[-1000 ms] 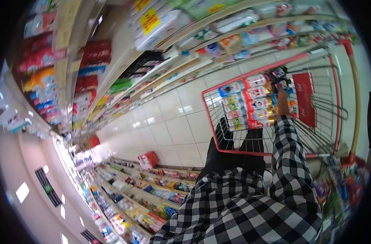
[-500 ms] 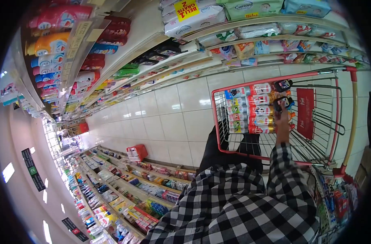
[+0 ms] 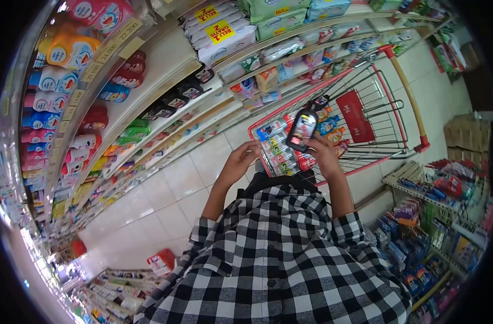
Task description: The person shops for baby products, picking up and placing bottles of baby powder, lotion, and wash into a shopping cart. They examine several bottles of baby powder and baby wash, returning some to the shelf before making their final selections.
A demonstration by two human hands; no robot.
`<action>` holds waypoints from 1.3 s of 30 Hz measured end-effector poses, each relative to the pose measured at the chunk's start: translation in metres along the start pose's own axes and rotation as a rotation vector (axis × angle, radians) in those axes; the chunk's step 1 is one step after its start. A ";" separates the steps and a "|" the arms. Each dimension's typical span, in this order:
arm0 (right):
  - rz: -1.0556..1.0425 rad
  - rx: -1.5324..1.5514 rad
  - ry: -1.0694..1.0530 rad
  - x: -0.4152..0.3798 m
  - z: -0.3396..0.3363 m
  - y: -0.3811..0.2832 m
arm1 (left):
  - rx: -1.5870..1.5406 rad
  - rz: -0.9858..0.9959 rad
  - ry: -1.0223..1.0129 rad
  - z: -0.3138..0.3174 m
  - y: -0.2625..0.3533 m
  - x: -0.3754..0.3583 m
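A dark plastic bottle with a red-and-white label and black cap (image 3: pixel 303 128) was up in front of the checked shirt (image 3: pixel 279 259), held over the near end of the red wire shopping cart (image 3: pixel 403 102). The right hand (image 3: pixel 323 154) had it, fingers wrapped around the bottle's lower part. The left hand (image 3: pixel 241 162) sat just beside it to the left, fingers curled loosely together; I could not tell whether it touched the bottle. Rows of small red-and-white labelled bottles (image 3: pixel 276 148) lay in the cart underneath. White-tiled floor (image 3: pixel 165 194) ran left, with stocked shelves (image 3: pixel 149 97) beyond it.
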State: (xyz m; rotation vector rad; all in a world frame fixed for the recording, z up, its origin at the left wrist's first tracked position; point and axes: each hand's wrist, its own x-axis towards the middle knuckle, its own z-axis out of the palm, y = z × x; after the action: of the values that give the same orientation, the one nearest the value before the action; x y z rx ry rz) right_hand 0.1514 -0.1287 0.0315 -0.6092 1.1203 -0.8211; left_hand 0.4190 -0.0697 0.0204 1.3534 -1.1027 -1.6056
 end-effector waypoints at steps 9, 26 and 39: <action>-0.269 -0.228 -0.278 -0.053 0.051 -0.026 | -0.270 0.097 -0.228 0.049 0.055 -0.019; -0.369 -0.562 -0.459 -0.033 0.129 -0.023 | -0.006 0.184 0.102 -0.006 0.025 -0.081; -0.871 -0.737 -0.321 0.151 0.162 -0.019 | 0.339 -0.261 0.429 -0.063 -0.182 -0.137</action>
State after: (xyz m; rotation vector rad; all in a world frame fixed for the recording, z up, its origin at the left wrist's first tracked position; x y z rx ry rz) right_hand 0.3302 -0.2598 0.0199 -1.8611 0.8174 -0.9696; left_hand 0.5002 0.1111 -0.1078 2.0253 -0.9883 -1.2423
